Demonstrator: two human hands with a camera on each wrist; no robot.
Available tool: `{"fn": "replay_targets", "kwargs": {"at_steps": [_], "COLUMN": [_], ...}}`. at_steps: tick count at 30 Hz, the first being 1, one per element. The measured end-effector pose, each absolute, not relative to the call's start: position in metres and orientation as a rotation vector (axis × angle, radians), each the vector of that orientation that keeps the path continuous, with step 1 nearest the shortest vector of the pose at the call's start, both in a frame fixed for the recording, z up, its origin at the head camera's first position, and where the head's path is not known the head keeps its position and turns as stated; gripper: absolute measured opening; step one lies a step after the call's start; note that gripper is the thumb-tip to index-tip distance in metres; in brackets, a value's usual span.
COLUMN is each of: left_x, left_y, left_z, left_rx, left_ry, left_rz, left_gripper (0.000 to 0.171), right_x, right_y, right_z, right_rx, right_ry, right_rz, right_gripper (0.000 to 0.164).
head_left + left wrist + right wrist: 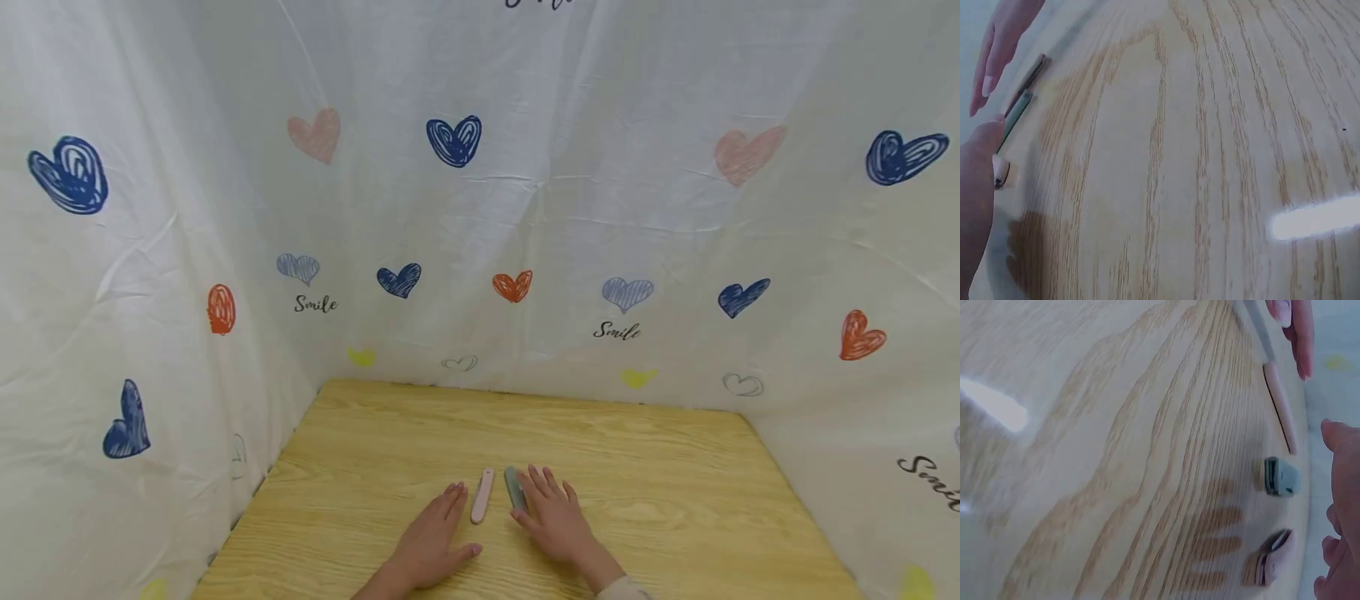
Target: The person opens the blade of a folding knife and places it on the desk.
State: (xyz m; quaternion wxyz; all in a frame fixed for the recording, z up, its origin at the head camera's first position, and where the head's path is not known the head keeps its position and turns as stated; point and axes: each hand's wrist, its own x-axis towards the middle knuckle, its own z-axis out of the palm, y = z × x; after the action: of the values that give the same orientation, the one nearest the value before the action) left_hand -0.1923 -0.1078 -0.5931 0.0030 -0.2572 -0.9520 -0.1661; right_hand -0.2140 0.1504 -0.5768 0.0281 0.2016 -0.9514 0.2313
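Pale wood table (pixel 675 500), and both hands lie flat on it, fingers straight, holding nothing. Between them lies the pink stick (pixel 482 495), just off the left hand's (pixel 429 546) fingertips, untouched. The grey-green stick (pixel 514 488) lies against the right hand's (pixel 553 518) index finger, apparently lined up parallel with the pink one rather than gripped.
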Motion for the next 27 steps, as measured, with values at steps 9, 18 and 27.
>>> {"fn": "replay_targets", "kwargs": {"at_steps": [9, 18, 27], "left_x": [-0.192, -0.197, -0.203], "left_y": [-0.103, -0.094, -0.084], "left_z": [-0.599, -0.595, -0.598], "left_rx": [-0.773, -0.770, -0.740], "left_ry": [-2.983, -2.963, -2.990], "left_rz": [-0.531, -0.510, -0.435], "left_gripper": [0.083, 0.080, 0.072], "right_x": [-0.221, -0.230, -0.232], "right_y": [0.129, 0.116, 0.107], "right_z": [-0.578, -0.582, -0.582], "right_rx": [0.681, 0.703, 0.709], "right_ry": [-2.924, -2.985, -2.988], "right_rz": [0.713, 0.594, 0.527], "right_gripper": [0.059, 0.058, 0.057]}}
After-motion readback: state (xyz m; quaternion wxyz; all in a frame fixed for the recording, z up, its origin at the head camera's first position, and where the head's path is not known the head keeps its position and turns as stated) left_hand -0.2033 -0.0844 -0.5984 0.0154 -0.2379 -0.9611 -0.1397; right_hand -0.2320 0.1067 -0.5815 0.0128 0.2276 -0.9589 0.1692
